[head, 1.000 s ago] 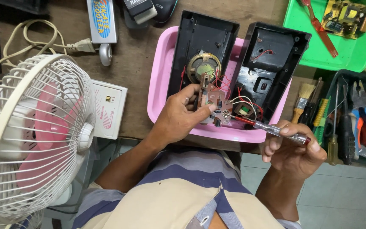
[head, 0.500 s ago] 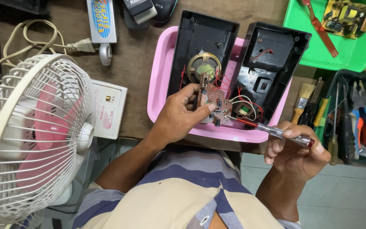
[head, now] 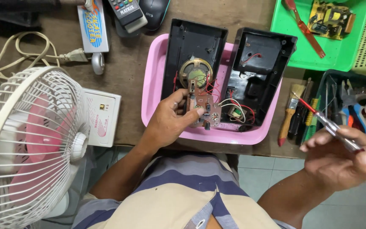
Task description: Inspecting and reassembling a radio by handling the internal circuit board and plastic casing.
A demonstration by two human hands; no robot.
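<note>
My left hand (head: 172, 121) pinches a small brown circuit board (head: 204, 106) with red and white wires, holding it over the pink tray (head: 157, 80). In the tray lie two black halves of an opened case: the left half (head: 193, 46) carries a round speaker (head: 195, 74), the right half (head: 259, 72) holds wiring. My right hand (head: 339, 159) is off to the right over the table edge, gripping a slim tool with a red tip (head: 325, 123) that points up and left, away from the board.
A white and pink table fan (head: 26, 144) stands at the left beside a white box (head: 104, 116) and a coiled cord (head: 26, 55). A green tray (head: 339, 55) with a circuit board sits top right. A paintbrush (head: 288, 112) and hand tools lie in a dark bin (head: 348, 101).
My right hand has pulled the red-tipped tool away from the board and moved right and up. My left hand still holds the board in place.
</note>
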